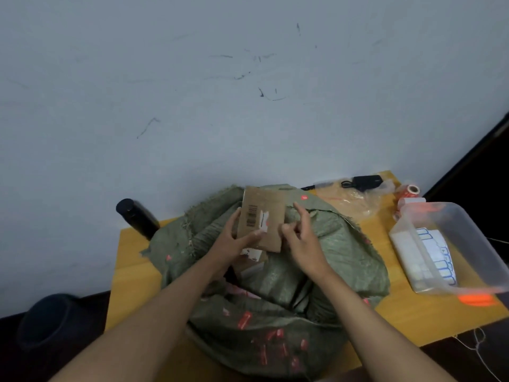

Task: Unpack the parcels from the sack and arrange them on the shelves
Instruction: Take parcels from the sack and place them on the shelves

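The left hand (pixel 230 241) grips a brown cardboard parcel (pixel 261 219) above the green sack (pixel 275 285); just beside it, the right hand (pixel 301 241) hovers half-curled, holding nothing.

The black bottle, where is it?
In the head view, the black bottle stands at the table's back left corner, by the wall, just left of the green sack.
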